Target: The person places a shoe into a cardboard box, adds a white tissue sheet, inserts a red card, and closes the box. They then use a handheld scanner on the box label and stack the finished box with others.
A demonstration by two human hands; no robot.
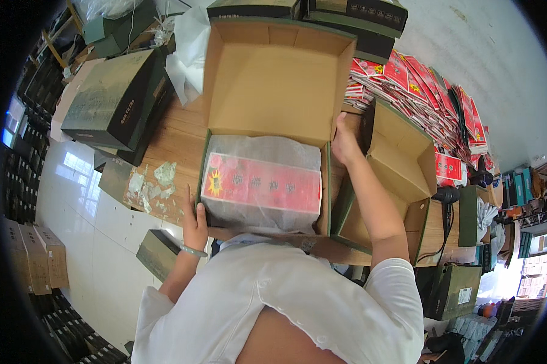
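Observation:
A dark green cardboard box (327, 200) stands on the table in front of me, its brown-lined lid (279, 82) raised and leaning back. Inside, thin whitish wrapping paper (267, 145) covers the contents, and a long red printed packet (261, 185) with pink flowers and a yellow burst lies on top. My left hand (194, 221) rests against the box's left wall near its front corner, fingers stretched out. At the right, my right hand (345, 141) closes on the lid's edge close to the hinge; some of its fingers are hidden.
Another open box (401, 158) stands right of mine. Behind it lies a big heap of red printed packets (407, 79). Closed boxes (118, 100) are stacked at the left and back (358, 18). Torn paper scraps (158, 185) lie on the wooden table (176, 133). A black-handled tool with cable (447, 195) sits far right.

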